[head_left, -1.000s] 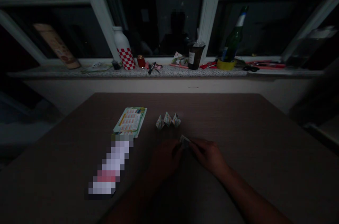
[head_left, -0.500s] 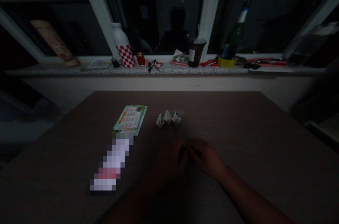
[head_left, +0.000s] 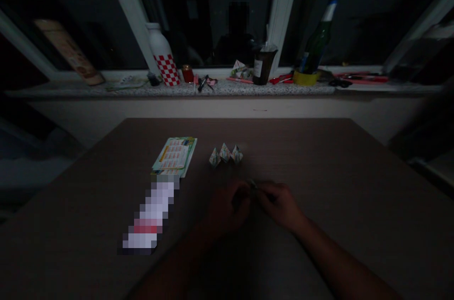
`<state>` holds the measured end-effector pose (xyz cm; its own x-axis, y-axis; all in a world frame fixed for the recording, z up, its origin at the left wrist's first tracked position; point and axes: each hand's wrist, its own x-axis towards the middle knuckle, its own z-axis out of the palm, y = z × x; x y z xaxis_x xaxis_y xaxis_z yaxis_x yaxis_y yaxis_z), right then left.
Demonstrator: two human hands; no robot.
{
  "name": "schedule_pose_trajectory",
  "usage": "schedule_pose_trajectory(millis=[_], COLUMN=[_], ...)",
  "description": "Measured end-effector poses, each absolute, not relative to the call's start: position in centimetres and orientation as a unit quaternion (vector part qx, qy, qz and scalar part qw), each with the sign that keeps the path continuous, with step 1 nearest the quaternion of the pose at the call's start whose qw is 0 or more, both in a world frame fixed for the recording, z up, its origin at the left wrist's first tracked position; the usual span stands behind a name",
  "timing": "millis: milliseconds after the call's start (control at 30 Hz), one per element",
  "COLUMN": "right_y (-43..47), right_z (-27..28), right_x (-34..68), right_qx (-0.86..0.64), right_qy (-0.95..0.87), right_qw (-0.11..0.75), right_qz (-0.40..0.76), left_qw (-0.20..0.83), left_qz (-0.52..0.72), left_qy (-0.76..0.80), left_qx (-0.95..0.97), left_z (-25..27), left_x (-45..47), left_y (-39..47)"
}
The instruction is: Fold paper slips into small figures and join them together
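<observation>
In dim light, my left hand point(head_left: 230, 205) and my right hand point(head_left: 278, 203) meet over the table, thumbs and forefingers pinched together. Between the fingertips shows a bit of a small folded paper point(head_left: 252, 184); fingers and shadow hide most of it. Just beyond the hands stand three pointed folded-paper pieces point(head_left: 225, 153), side by side with printed sides. To the left lies a stack of printed paper sheets point(head_left: 173, 156), green-edged with columns of text. Nearer me, touching or overlapping the stack, is a blurred-out bright rectangle point(head_left: 151, 215).
The brown table point(head_left: 301, 149) ends before a granite windowsill point(head_left: 227, 88). On the sill stand a checkered white bottle point(head_left: 165, 61), a small red jar point(head_left: 187, 73), a dark cup with straw point(head_left: 263, 66), a green bottle point(head_left: 317, 42) in a yellow tape roll point(head_left: 305, 77), and scissors point(head_left: 341, 83).
The fingers have shifted slightly and more of the small folded paper shows between them. The view has tilted a little; the paper pieces and the stack stay in place on the table.
</observation>
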<state>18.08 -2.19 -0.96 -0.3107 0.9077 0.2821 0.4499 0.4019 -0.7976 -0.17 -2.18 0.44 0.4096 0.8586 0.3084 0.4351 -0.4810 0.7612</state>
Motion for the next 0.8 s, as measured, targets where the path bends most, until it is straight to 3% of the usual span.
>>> schedule_pose_trajectory(millis=[133, 367, 633, 800], right_y=[-1.8, -2.1, -1.9, -1.8], right_z=[-1.5, -0.7, -1.1, -1.8], right_x=[18.8, 18.7, 18.5, 18.5], right_qx=[-0.453, -0.431, -0.47, -0.477], right_qy=[-0.721, -0.708, -0.603, -0.612], right_qw=[0.382, 0.388, 0.464, 0.492], right_qz=[0.359, 0.404, 0.448, 0.395], left_qw=[0.296, 0.506, 0.511, 0.526], left_qz=[0.405, 0.31, 0.348, 0.329], left_qy=[0.509, 0.475, 0.492, 0.482], left_qx=[0.699, 0.649, 0.613, 0.618], left_z=[0.5, 0.2, -0.2, -0.8], left_x=[-0.8, -0.5, -0.3, -0.3], left_y=[-1.5, -1.0, -1.0, -1.1])
